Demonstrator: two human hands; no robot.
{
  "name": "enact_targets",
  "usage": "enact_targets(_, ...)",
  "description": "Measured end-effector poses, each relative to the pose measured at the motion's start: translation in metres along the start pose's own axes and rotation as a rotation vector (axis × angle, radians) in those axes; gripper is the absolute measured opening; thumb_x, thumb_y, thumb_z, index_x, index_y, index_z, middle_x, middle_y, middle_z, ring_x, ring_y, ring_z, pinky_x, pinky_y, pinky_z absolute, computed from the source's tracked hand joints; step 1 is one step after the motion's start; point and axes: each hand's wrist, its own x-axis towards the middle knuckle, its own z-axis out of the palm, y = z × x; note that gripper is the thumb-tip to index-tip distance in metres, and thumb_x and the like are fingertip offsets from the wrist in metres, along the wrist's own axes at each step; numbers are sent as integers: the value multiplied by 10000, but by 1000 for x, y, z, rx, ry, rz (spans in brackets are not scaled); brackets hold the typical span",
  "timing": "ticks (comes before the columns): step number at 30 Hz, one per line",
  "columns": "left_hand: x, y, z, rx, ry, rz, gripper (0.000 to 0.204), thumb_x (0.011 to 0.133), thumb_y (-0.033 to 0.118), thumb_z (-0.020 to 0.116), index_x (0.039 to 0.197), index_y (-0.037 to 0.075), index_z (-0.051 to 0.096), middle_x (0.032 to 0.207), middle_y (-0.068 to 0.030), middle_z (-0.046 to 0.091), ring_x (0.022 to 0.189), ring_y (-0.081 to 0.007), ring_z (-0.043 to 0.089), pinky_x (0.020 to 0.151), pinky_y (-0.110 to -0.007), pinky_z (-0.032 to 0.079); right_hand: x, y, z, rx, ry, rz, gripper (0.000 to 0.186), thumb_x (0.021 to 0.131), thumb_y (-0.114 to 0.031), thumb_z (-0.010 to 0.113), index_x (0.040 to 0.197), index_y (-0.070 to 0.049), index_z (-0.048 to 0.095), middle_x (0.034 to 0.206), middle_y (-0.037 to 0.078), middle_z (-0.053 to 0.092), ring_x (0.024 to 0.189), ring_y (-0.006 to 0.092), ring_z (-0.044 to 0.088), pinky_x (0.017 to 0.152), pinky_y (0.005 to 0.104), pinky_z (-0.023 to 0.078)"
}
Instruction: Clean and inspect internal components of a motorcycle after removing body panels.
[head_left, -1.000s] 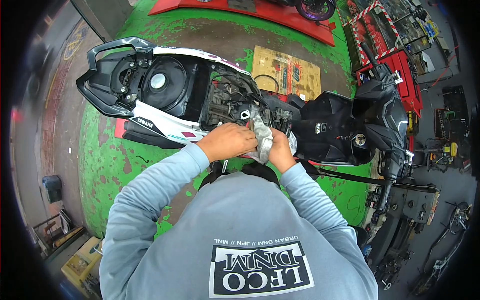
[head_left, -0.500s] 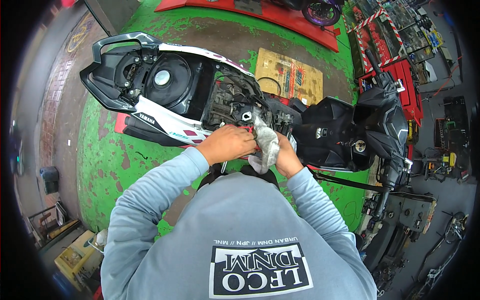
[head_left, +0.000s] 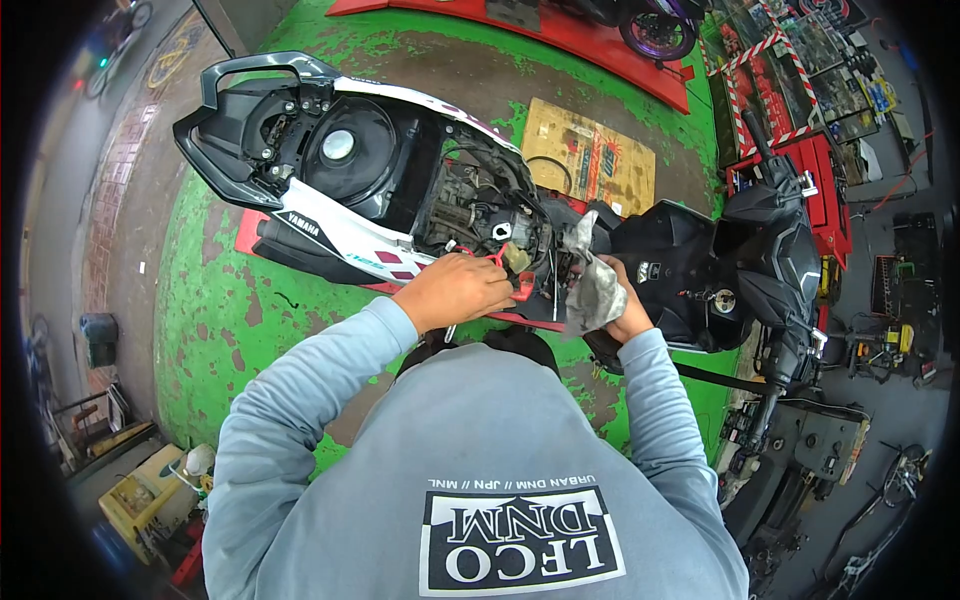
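A white and black scooter [head_left: 405, 262] stands in front of me with its seat off and the engine bay [head_left: 480, 205] exposed. My left hand [head_left: 458, 292] is closed at the near edge of that bay, around a red piece [head_left: 523, 287] whose exact kind I cannot make out. A thin metal rod [head_left: 450, 334] sticks out below this hand. Just beyond the fingers lies a small yellowish piece [head_left: 517, 257]. To the right, over the scooter's frame, my right hand [head_left: 630, 308] is closed on a crumpled grey rag [head_left: 597, 295], which hangs partly over the fingers.
Flattened cardboard [head_left: 590, 155] lies on the worn green floor beyond the scooter. The handlebar [head_left: 770, 200] is at the right, near a red cabinet [head_left: 815, 165]. A red platform [head_left: 560, 30] bears another motorcycle. Workbench equipment [head_left: 810, 440] stands at the lower right.
My right hand has moved right with the rag, away from my left hand. More of the red piece and the yellowish piece now shows. The left hand has stayed nearly in place.
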Motion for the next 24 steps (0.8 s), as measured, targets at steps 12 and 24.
enact_targets(12,-16,11,16,-124,187,-264,245,856,280,803,886,52,718,836,-78,698,749,-282,689,679,-401,554,-42,-15,-27,645,-38,-209,474,1073,-409,516,1437,-109,560,1414,74,625,1270,294,607,1127,472,457)
enact_targets(24,7,24,23,-101,158,-259,236,848,277,812,884,57,732,823,-78,690,743,-281,681,675,-398,552,-9,26,-8,932,-139,-56,638,1028,-574,399,1352,-67,612,1388,141,644,1281,342,595,1106,579,447)
